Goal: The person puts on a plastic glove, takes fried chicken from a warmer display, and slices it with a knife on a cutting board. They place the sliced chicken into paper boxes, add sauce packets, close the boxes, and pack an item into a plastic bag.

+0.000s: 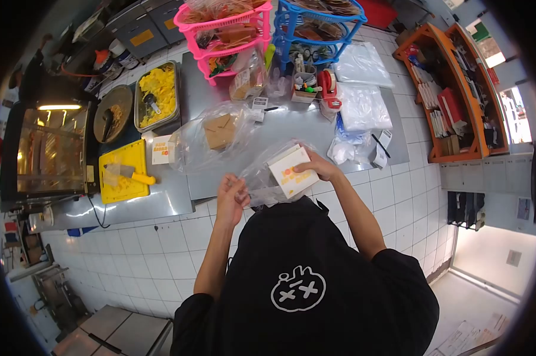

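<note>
In front of my chest, my right hand (321, 167) grips a white box with orange lettering (293, 178), its thumb across the printed side. A clear plastic bag (262, 177) hangs around or behind the box; how much of the box is inside it I cannot tell. With curled fingers, my left hand (234, 192) pinches the bag's edge. Beyond the hands, a brown folded box (220, 131) lies on or in another clear bag (191, 139) on the steel table (280, 133). Further left stands a second white box with orange print (161, 150).
A knife (131, 173) rests on a yellow cutting board (123, 193). Behind are a tray of yellow food (159, 115), a round pan (121, 127), a pink rack (223, 29) and a blue rack (318, 38). Stacked plastic bags (366, 107) and a red tape dispenser (329, 89) sit right.
</note>
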`<move>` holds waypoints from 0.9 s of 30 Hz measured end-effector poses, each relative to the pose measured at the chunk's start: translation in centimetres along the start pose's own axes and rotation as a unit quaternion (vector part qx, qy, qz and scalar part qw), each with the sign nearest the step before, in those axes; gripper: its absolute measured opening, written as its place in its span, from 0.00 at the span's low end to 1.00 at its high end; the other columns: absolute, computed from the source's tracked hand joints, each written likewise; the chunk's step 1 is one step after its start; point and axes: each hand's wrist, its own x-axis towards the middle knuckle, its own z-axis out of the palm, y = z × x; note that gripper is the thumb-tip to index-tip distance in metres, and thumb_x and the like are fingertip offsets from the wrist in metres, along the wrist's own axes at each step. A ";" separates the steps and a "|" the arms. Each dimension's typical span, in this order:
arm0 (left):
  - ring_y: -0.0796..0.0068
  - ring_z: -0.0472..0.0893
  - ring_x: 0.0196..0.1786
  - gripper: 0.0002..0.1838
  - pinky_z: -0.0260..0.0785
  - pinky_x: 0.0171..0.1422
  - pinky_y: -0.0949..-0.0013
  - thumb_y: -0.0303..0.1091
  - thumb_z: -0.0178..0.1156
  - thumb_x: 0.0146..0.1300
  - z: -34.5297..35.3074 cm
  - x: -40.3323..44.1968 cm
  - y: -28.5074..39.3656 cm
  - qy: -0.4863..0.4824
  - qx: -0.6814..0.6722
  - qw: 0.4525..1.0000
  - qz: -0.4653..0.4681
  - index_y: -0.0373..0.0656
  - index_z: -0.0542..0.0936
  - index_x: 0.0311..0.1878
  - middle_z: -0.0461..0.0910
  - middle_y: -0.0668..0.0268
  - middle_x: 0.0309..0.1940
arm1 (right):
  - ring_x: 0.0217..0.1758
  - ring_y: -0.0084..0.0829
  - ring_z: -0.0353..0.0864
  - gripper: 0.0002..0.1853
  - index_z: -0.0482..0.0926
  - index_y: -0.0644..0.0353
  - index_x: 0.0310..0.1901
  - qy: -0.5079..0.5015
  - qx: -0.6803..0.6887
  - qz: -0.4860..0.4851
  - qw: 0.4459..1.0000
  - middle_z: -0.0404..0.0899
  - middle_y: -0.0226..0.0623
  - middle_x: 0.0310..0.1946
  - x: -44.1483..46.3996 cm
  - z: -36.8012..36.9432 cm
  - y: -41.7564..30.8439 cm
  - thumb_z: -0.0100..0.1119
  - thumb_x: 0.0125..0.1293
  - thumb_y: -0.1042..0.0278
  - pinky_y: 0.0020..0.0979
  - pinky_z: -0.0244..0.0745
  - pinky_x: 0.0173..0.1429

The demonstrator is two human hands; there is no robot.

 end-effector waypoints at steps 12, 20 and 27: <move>0.78 0.76 0.43 0.19 0.82 0.37 0.69 0.24 0.64 0.68 6.2 2.4 0.8 -0.231 0.274 0.934 -0.017 0.44 0.68 0.57 0.72 0.65 0.44 | 0.52 0.29 0.86 0.33 0.72 0.63 0.65 0.270 -0.064 0.068 0.958 0.83 0.38 0.53 -5.6 -3.6 1.0 0.72 0.60 0.62 0.30 0.84 0.49; 0.58 0.70 0.69 0.33 0.74 0.63 0.51 0.45 0.60 0.73 2.5 14.8 -9.1 -0.136 0.392 0.904 0.105 0.42 0.63 0.75 0.67 0.52 0.69 | 0.58 0.35 0.85 0.28 0.67 0.66 0.66 0.171 0.127 0.019 0.977 0.78 0.45 0.61 -2.4 -6.0 0.9 0.65 0.66 0.71 0.35 0.83 0.61; 0.68 0.82 0.44 0.21 0.77 0.42 0.64 0.36 0.61 0.68 4.4 12.7 -8.9 -0.069 0.465 0.882 -0.026 0.37 0.76 0.60 0.82 0.59 0.48 | 0.59 0.33 0.84 0.27 0.70 0.65 0.66 0.144 0.172 -0.032 0.974 0.80 0.42 0.60 0.8 -9.3 2.0 0.65 0.68 0.67 0.36 0.82 0.62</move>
